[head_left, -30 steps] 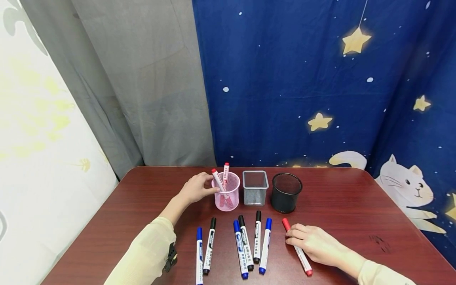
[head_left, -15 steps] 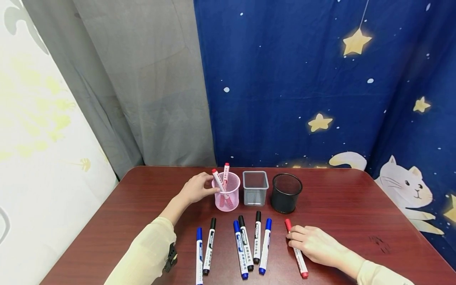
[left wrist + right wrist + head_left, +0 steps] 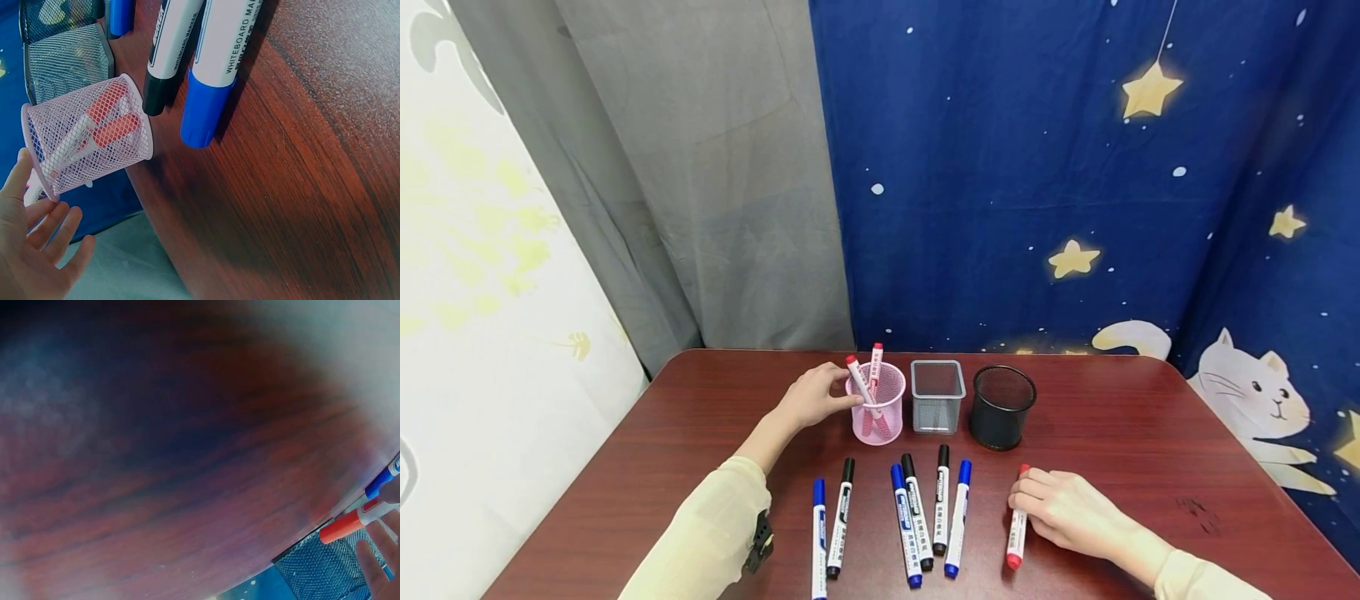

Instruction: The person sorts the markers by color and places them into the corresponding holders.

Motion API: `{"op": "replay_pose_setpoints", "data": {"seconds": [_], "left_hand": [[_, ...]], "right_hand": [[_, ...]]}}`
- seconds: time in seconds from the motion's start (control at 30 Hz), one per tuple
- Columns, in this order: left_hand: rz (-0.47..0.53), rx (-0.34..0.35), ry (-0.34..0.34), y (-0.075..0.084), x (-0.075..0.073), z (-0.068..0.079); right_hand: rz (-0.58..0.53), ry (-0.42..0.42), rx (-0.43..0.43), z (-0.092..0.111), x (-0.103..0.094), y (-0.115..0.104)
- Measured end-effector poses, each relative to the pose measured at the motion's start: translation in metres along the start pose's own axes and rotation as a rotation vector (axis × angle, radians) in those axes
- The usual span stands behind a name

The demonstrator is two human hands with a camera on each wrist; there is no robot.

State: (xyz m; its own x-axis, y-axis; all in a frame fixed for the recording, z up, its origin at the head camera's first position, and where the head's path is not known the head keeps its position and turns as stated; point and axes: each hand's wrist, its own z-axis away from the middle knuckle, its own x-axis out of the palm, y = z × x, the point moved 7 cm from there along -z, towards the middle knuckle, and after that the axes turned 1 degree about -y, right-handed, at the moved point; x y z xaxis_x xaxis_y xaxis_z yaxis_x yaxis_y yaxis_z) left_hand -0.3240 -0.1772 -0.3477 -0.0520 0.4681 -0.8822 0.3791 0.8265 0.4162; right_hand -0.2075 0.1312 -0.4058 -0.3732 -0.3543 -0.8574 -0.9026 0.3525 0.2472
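My left hand (image 3: 812,395) holds the pink mesh pen cup (image 3: 891,421) at its rim, thumb on the near side and index finger farther round. Two red-capped whiteboard markers (image 3: 876,367) lean inside the cup, showing through its mesh in the left wrist view. At the right, my right hand (image 3: 1066,510) grips another red whiteboard marker (image 3: 1017,537) near its red cap, covering its upper part. That marker's red cap (image 3: 342,527) sticks out past the fingers in the right wrist view. Much of that view is blurred.
Beside the pink cup stand a grey square mesh holder (image 3: 937,408) and a black round mesh holder (image 3: 1000,417). In front lie several blue and black markers, among them a blue one (image 3: 958,521) and a black one (image 3: 841,521), on the brown table (image 3: 700,433).
My right hand has shifted slightly, and the red marker in it has swung, its near end moving left and up. My left hand and the pink cup look unmoved.
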Motion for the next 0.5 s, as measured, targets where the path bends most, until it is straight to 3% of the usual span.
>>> {"op": "replay_pose_setpoints", "data": {"seconds": [0.23,0.5], "left_hand": [[-0.006,-0.003,-0.003,-0.001,0.001,0.0],[-0.014,-0.008,-0.002,0.001,-0.001,0.001]], "right_hand": [[-0.081,0.13,0.065,-0.001,-0.016,0.006],[-0.14,0.177,0.168,-0.004,-0.028,0.011]]}}
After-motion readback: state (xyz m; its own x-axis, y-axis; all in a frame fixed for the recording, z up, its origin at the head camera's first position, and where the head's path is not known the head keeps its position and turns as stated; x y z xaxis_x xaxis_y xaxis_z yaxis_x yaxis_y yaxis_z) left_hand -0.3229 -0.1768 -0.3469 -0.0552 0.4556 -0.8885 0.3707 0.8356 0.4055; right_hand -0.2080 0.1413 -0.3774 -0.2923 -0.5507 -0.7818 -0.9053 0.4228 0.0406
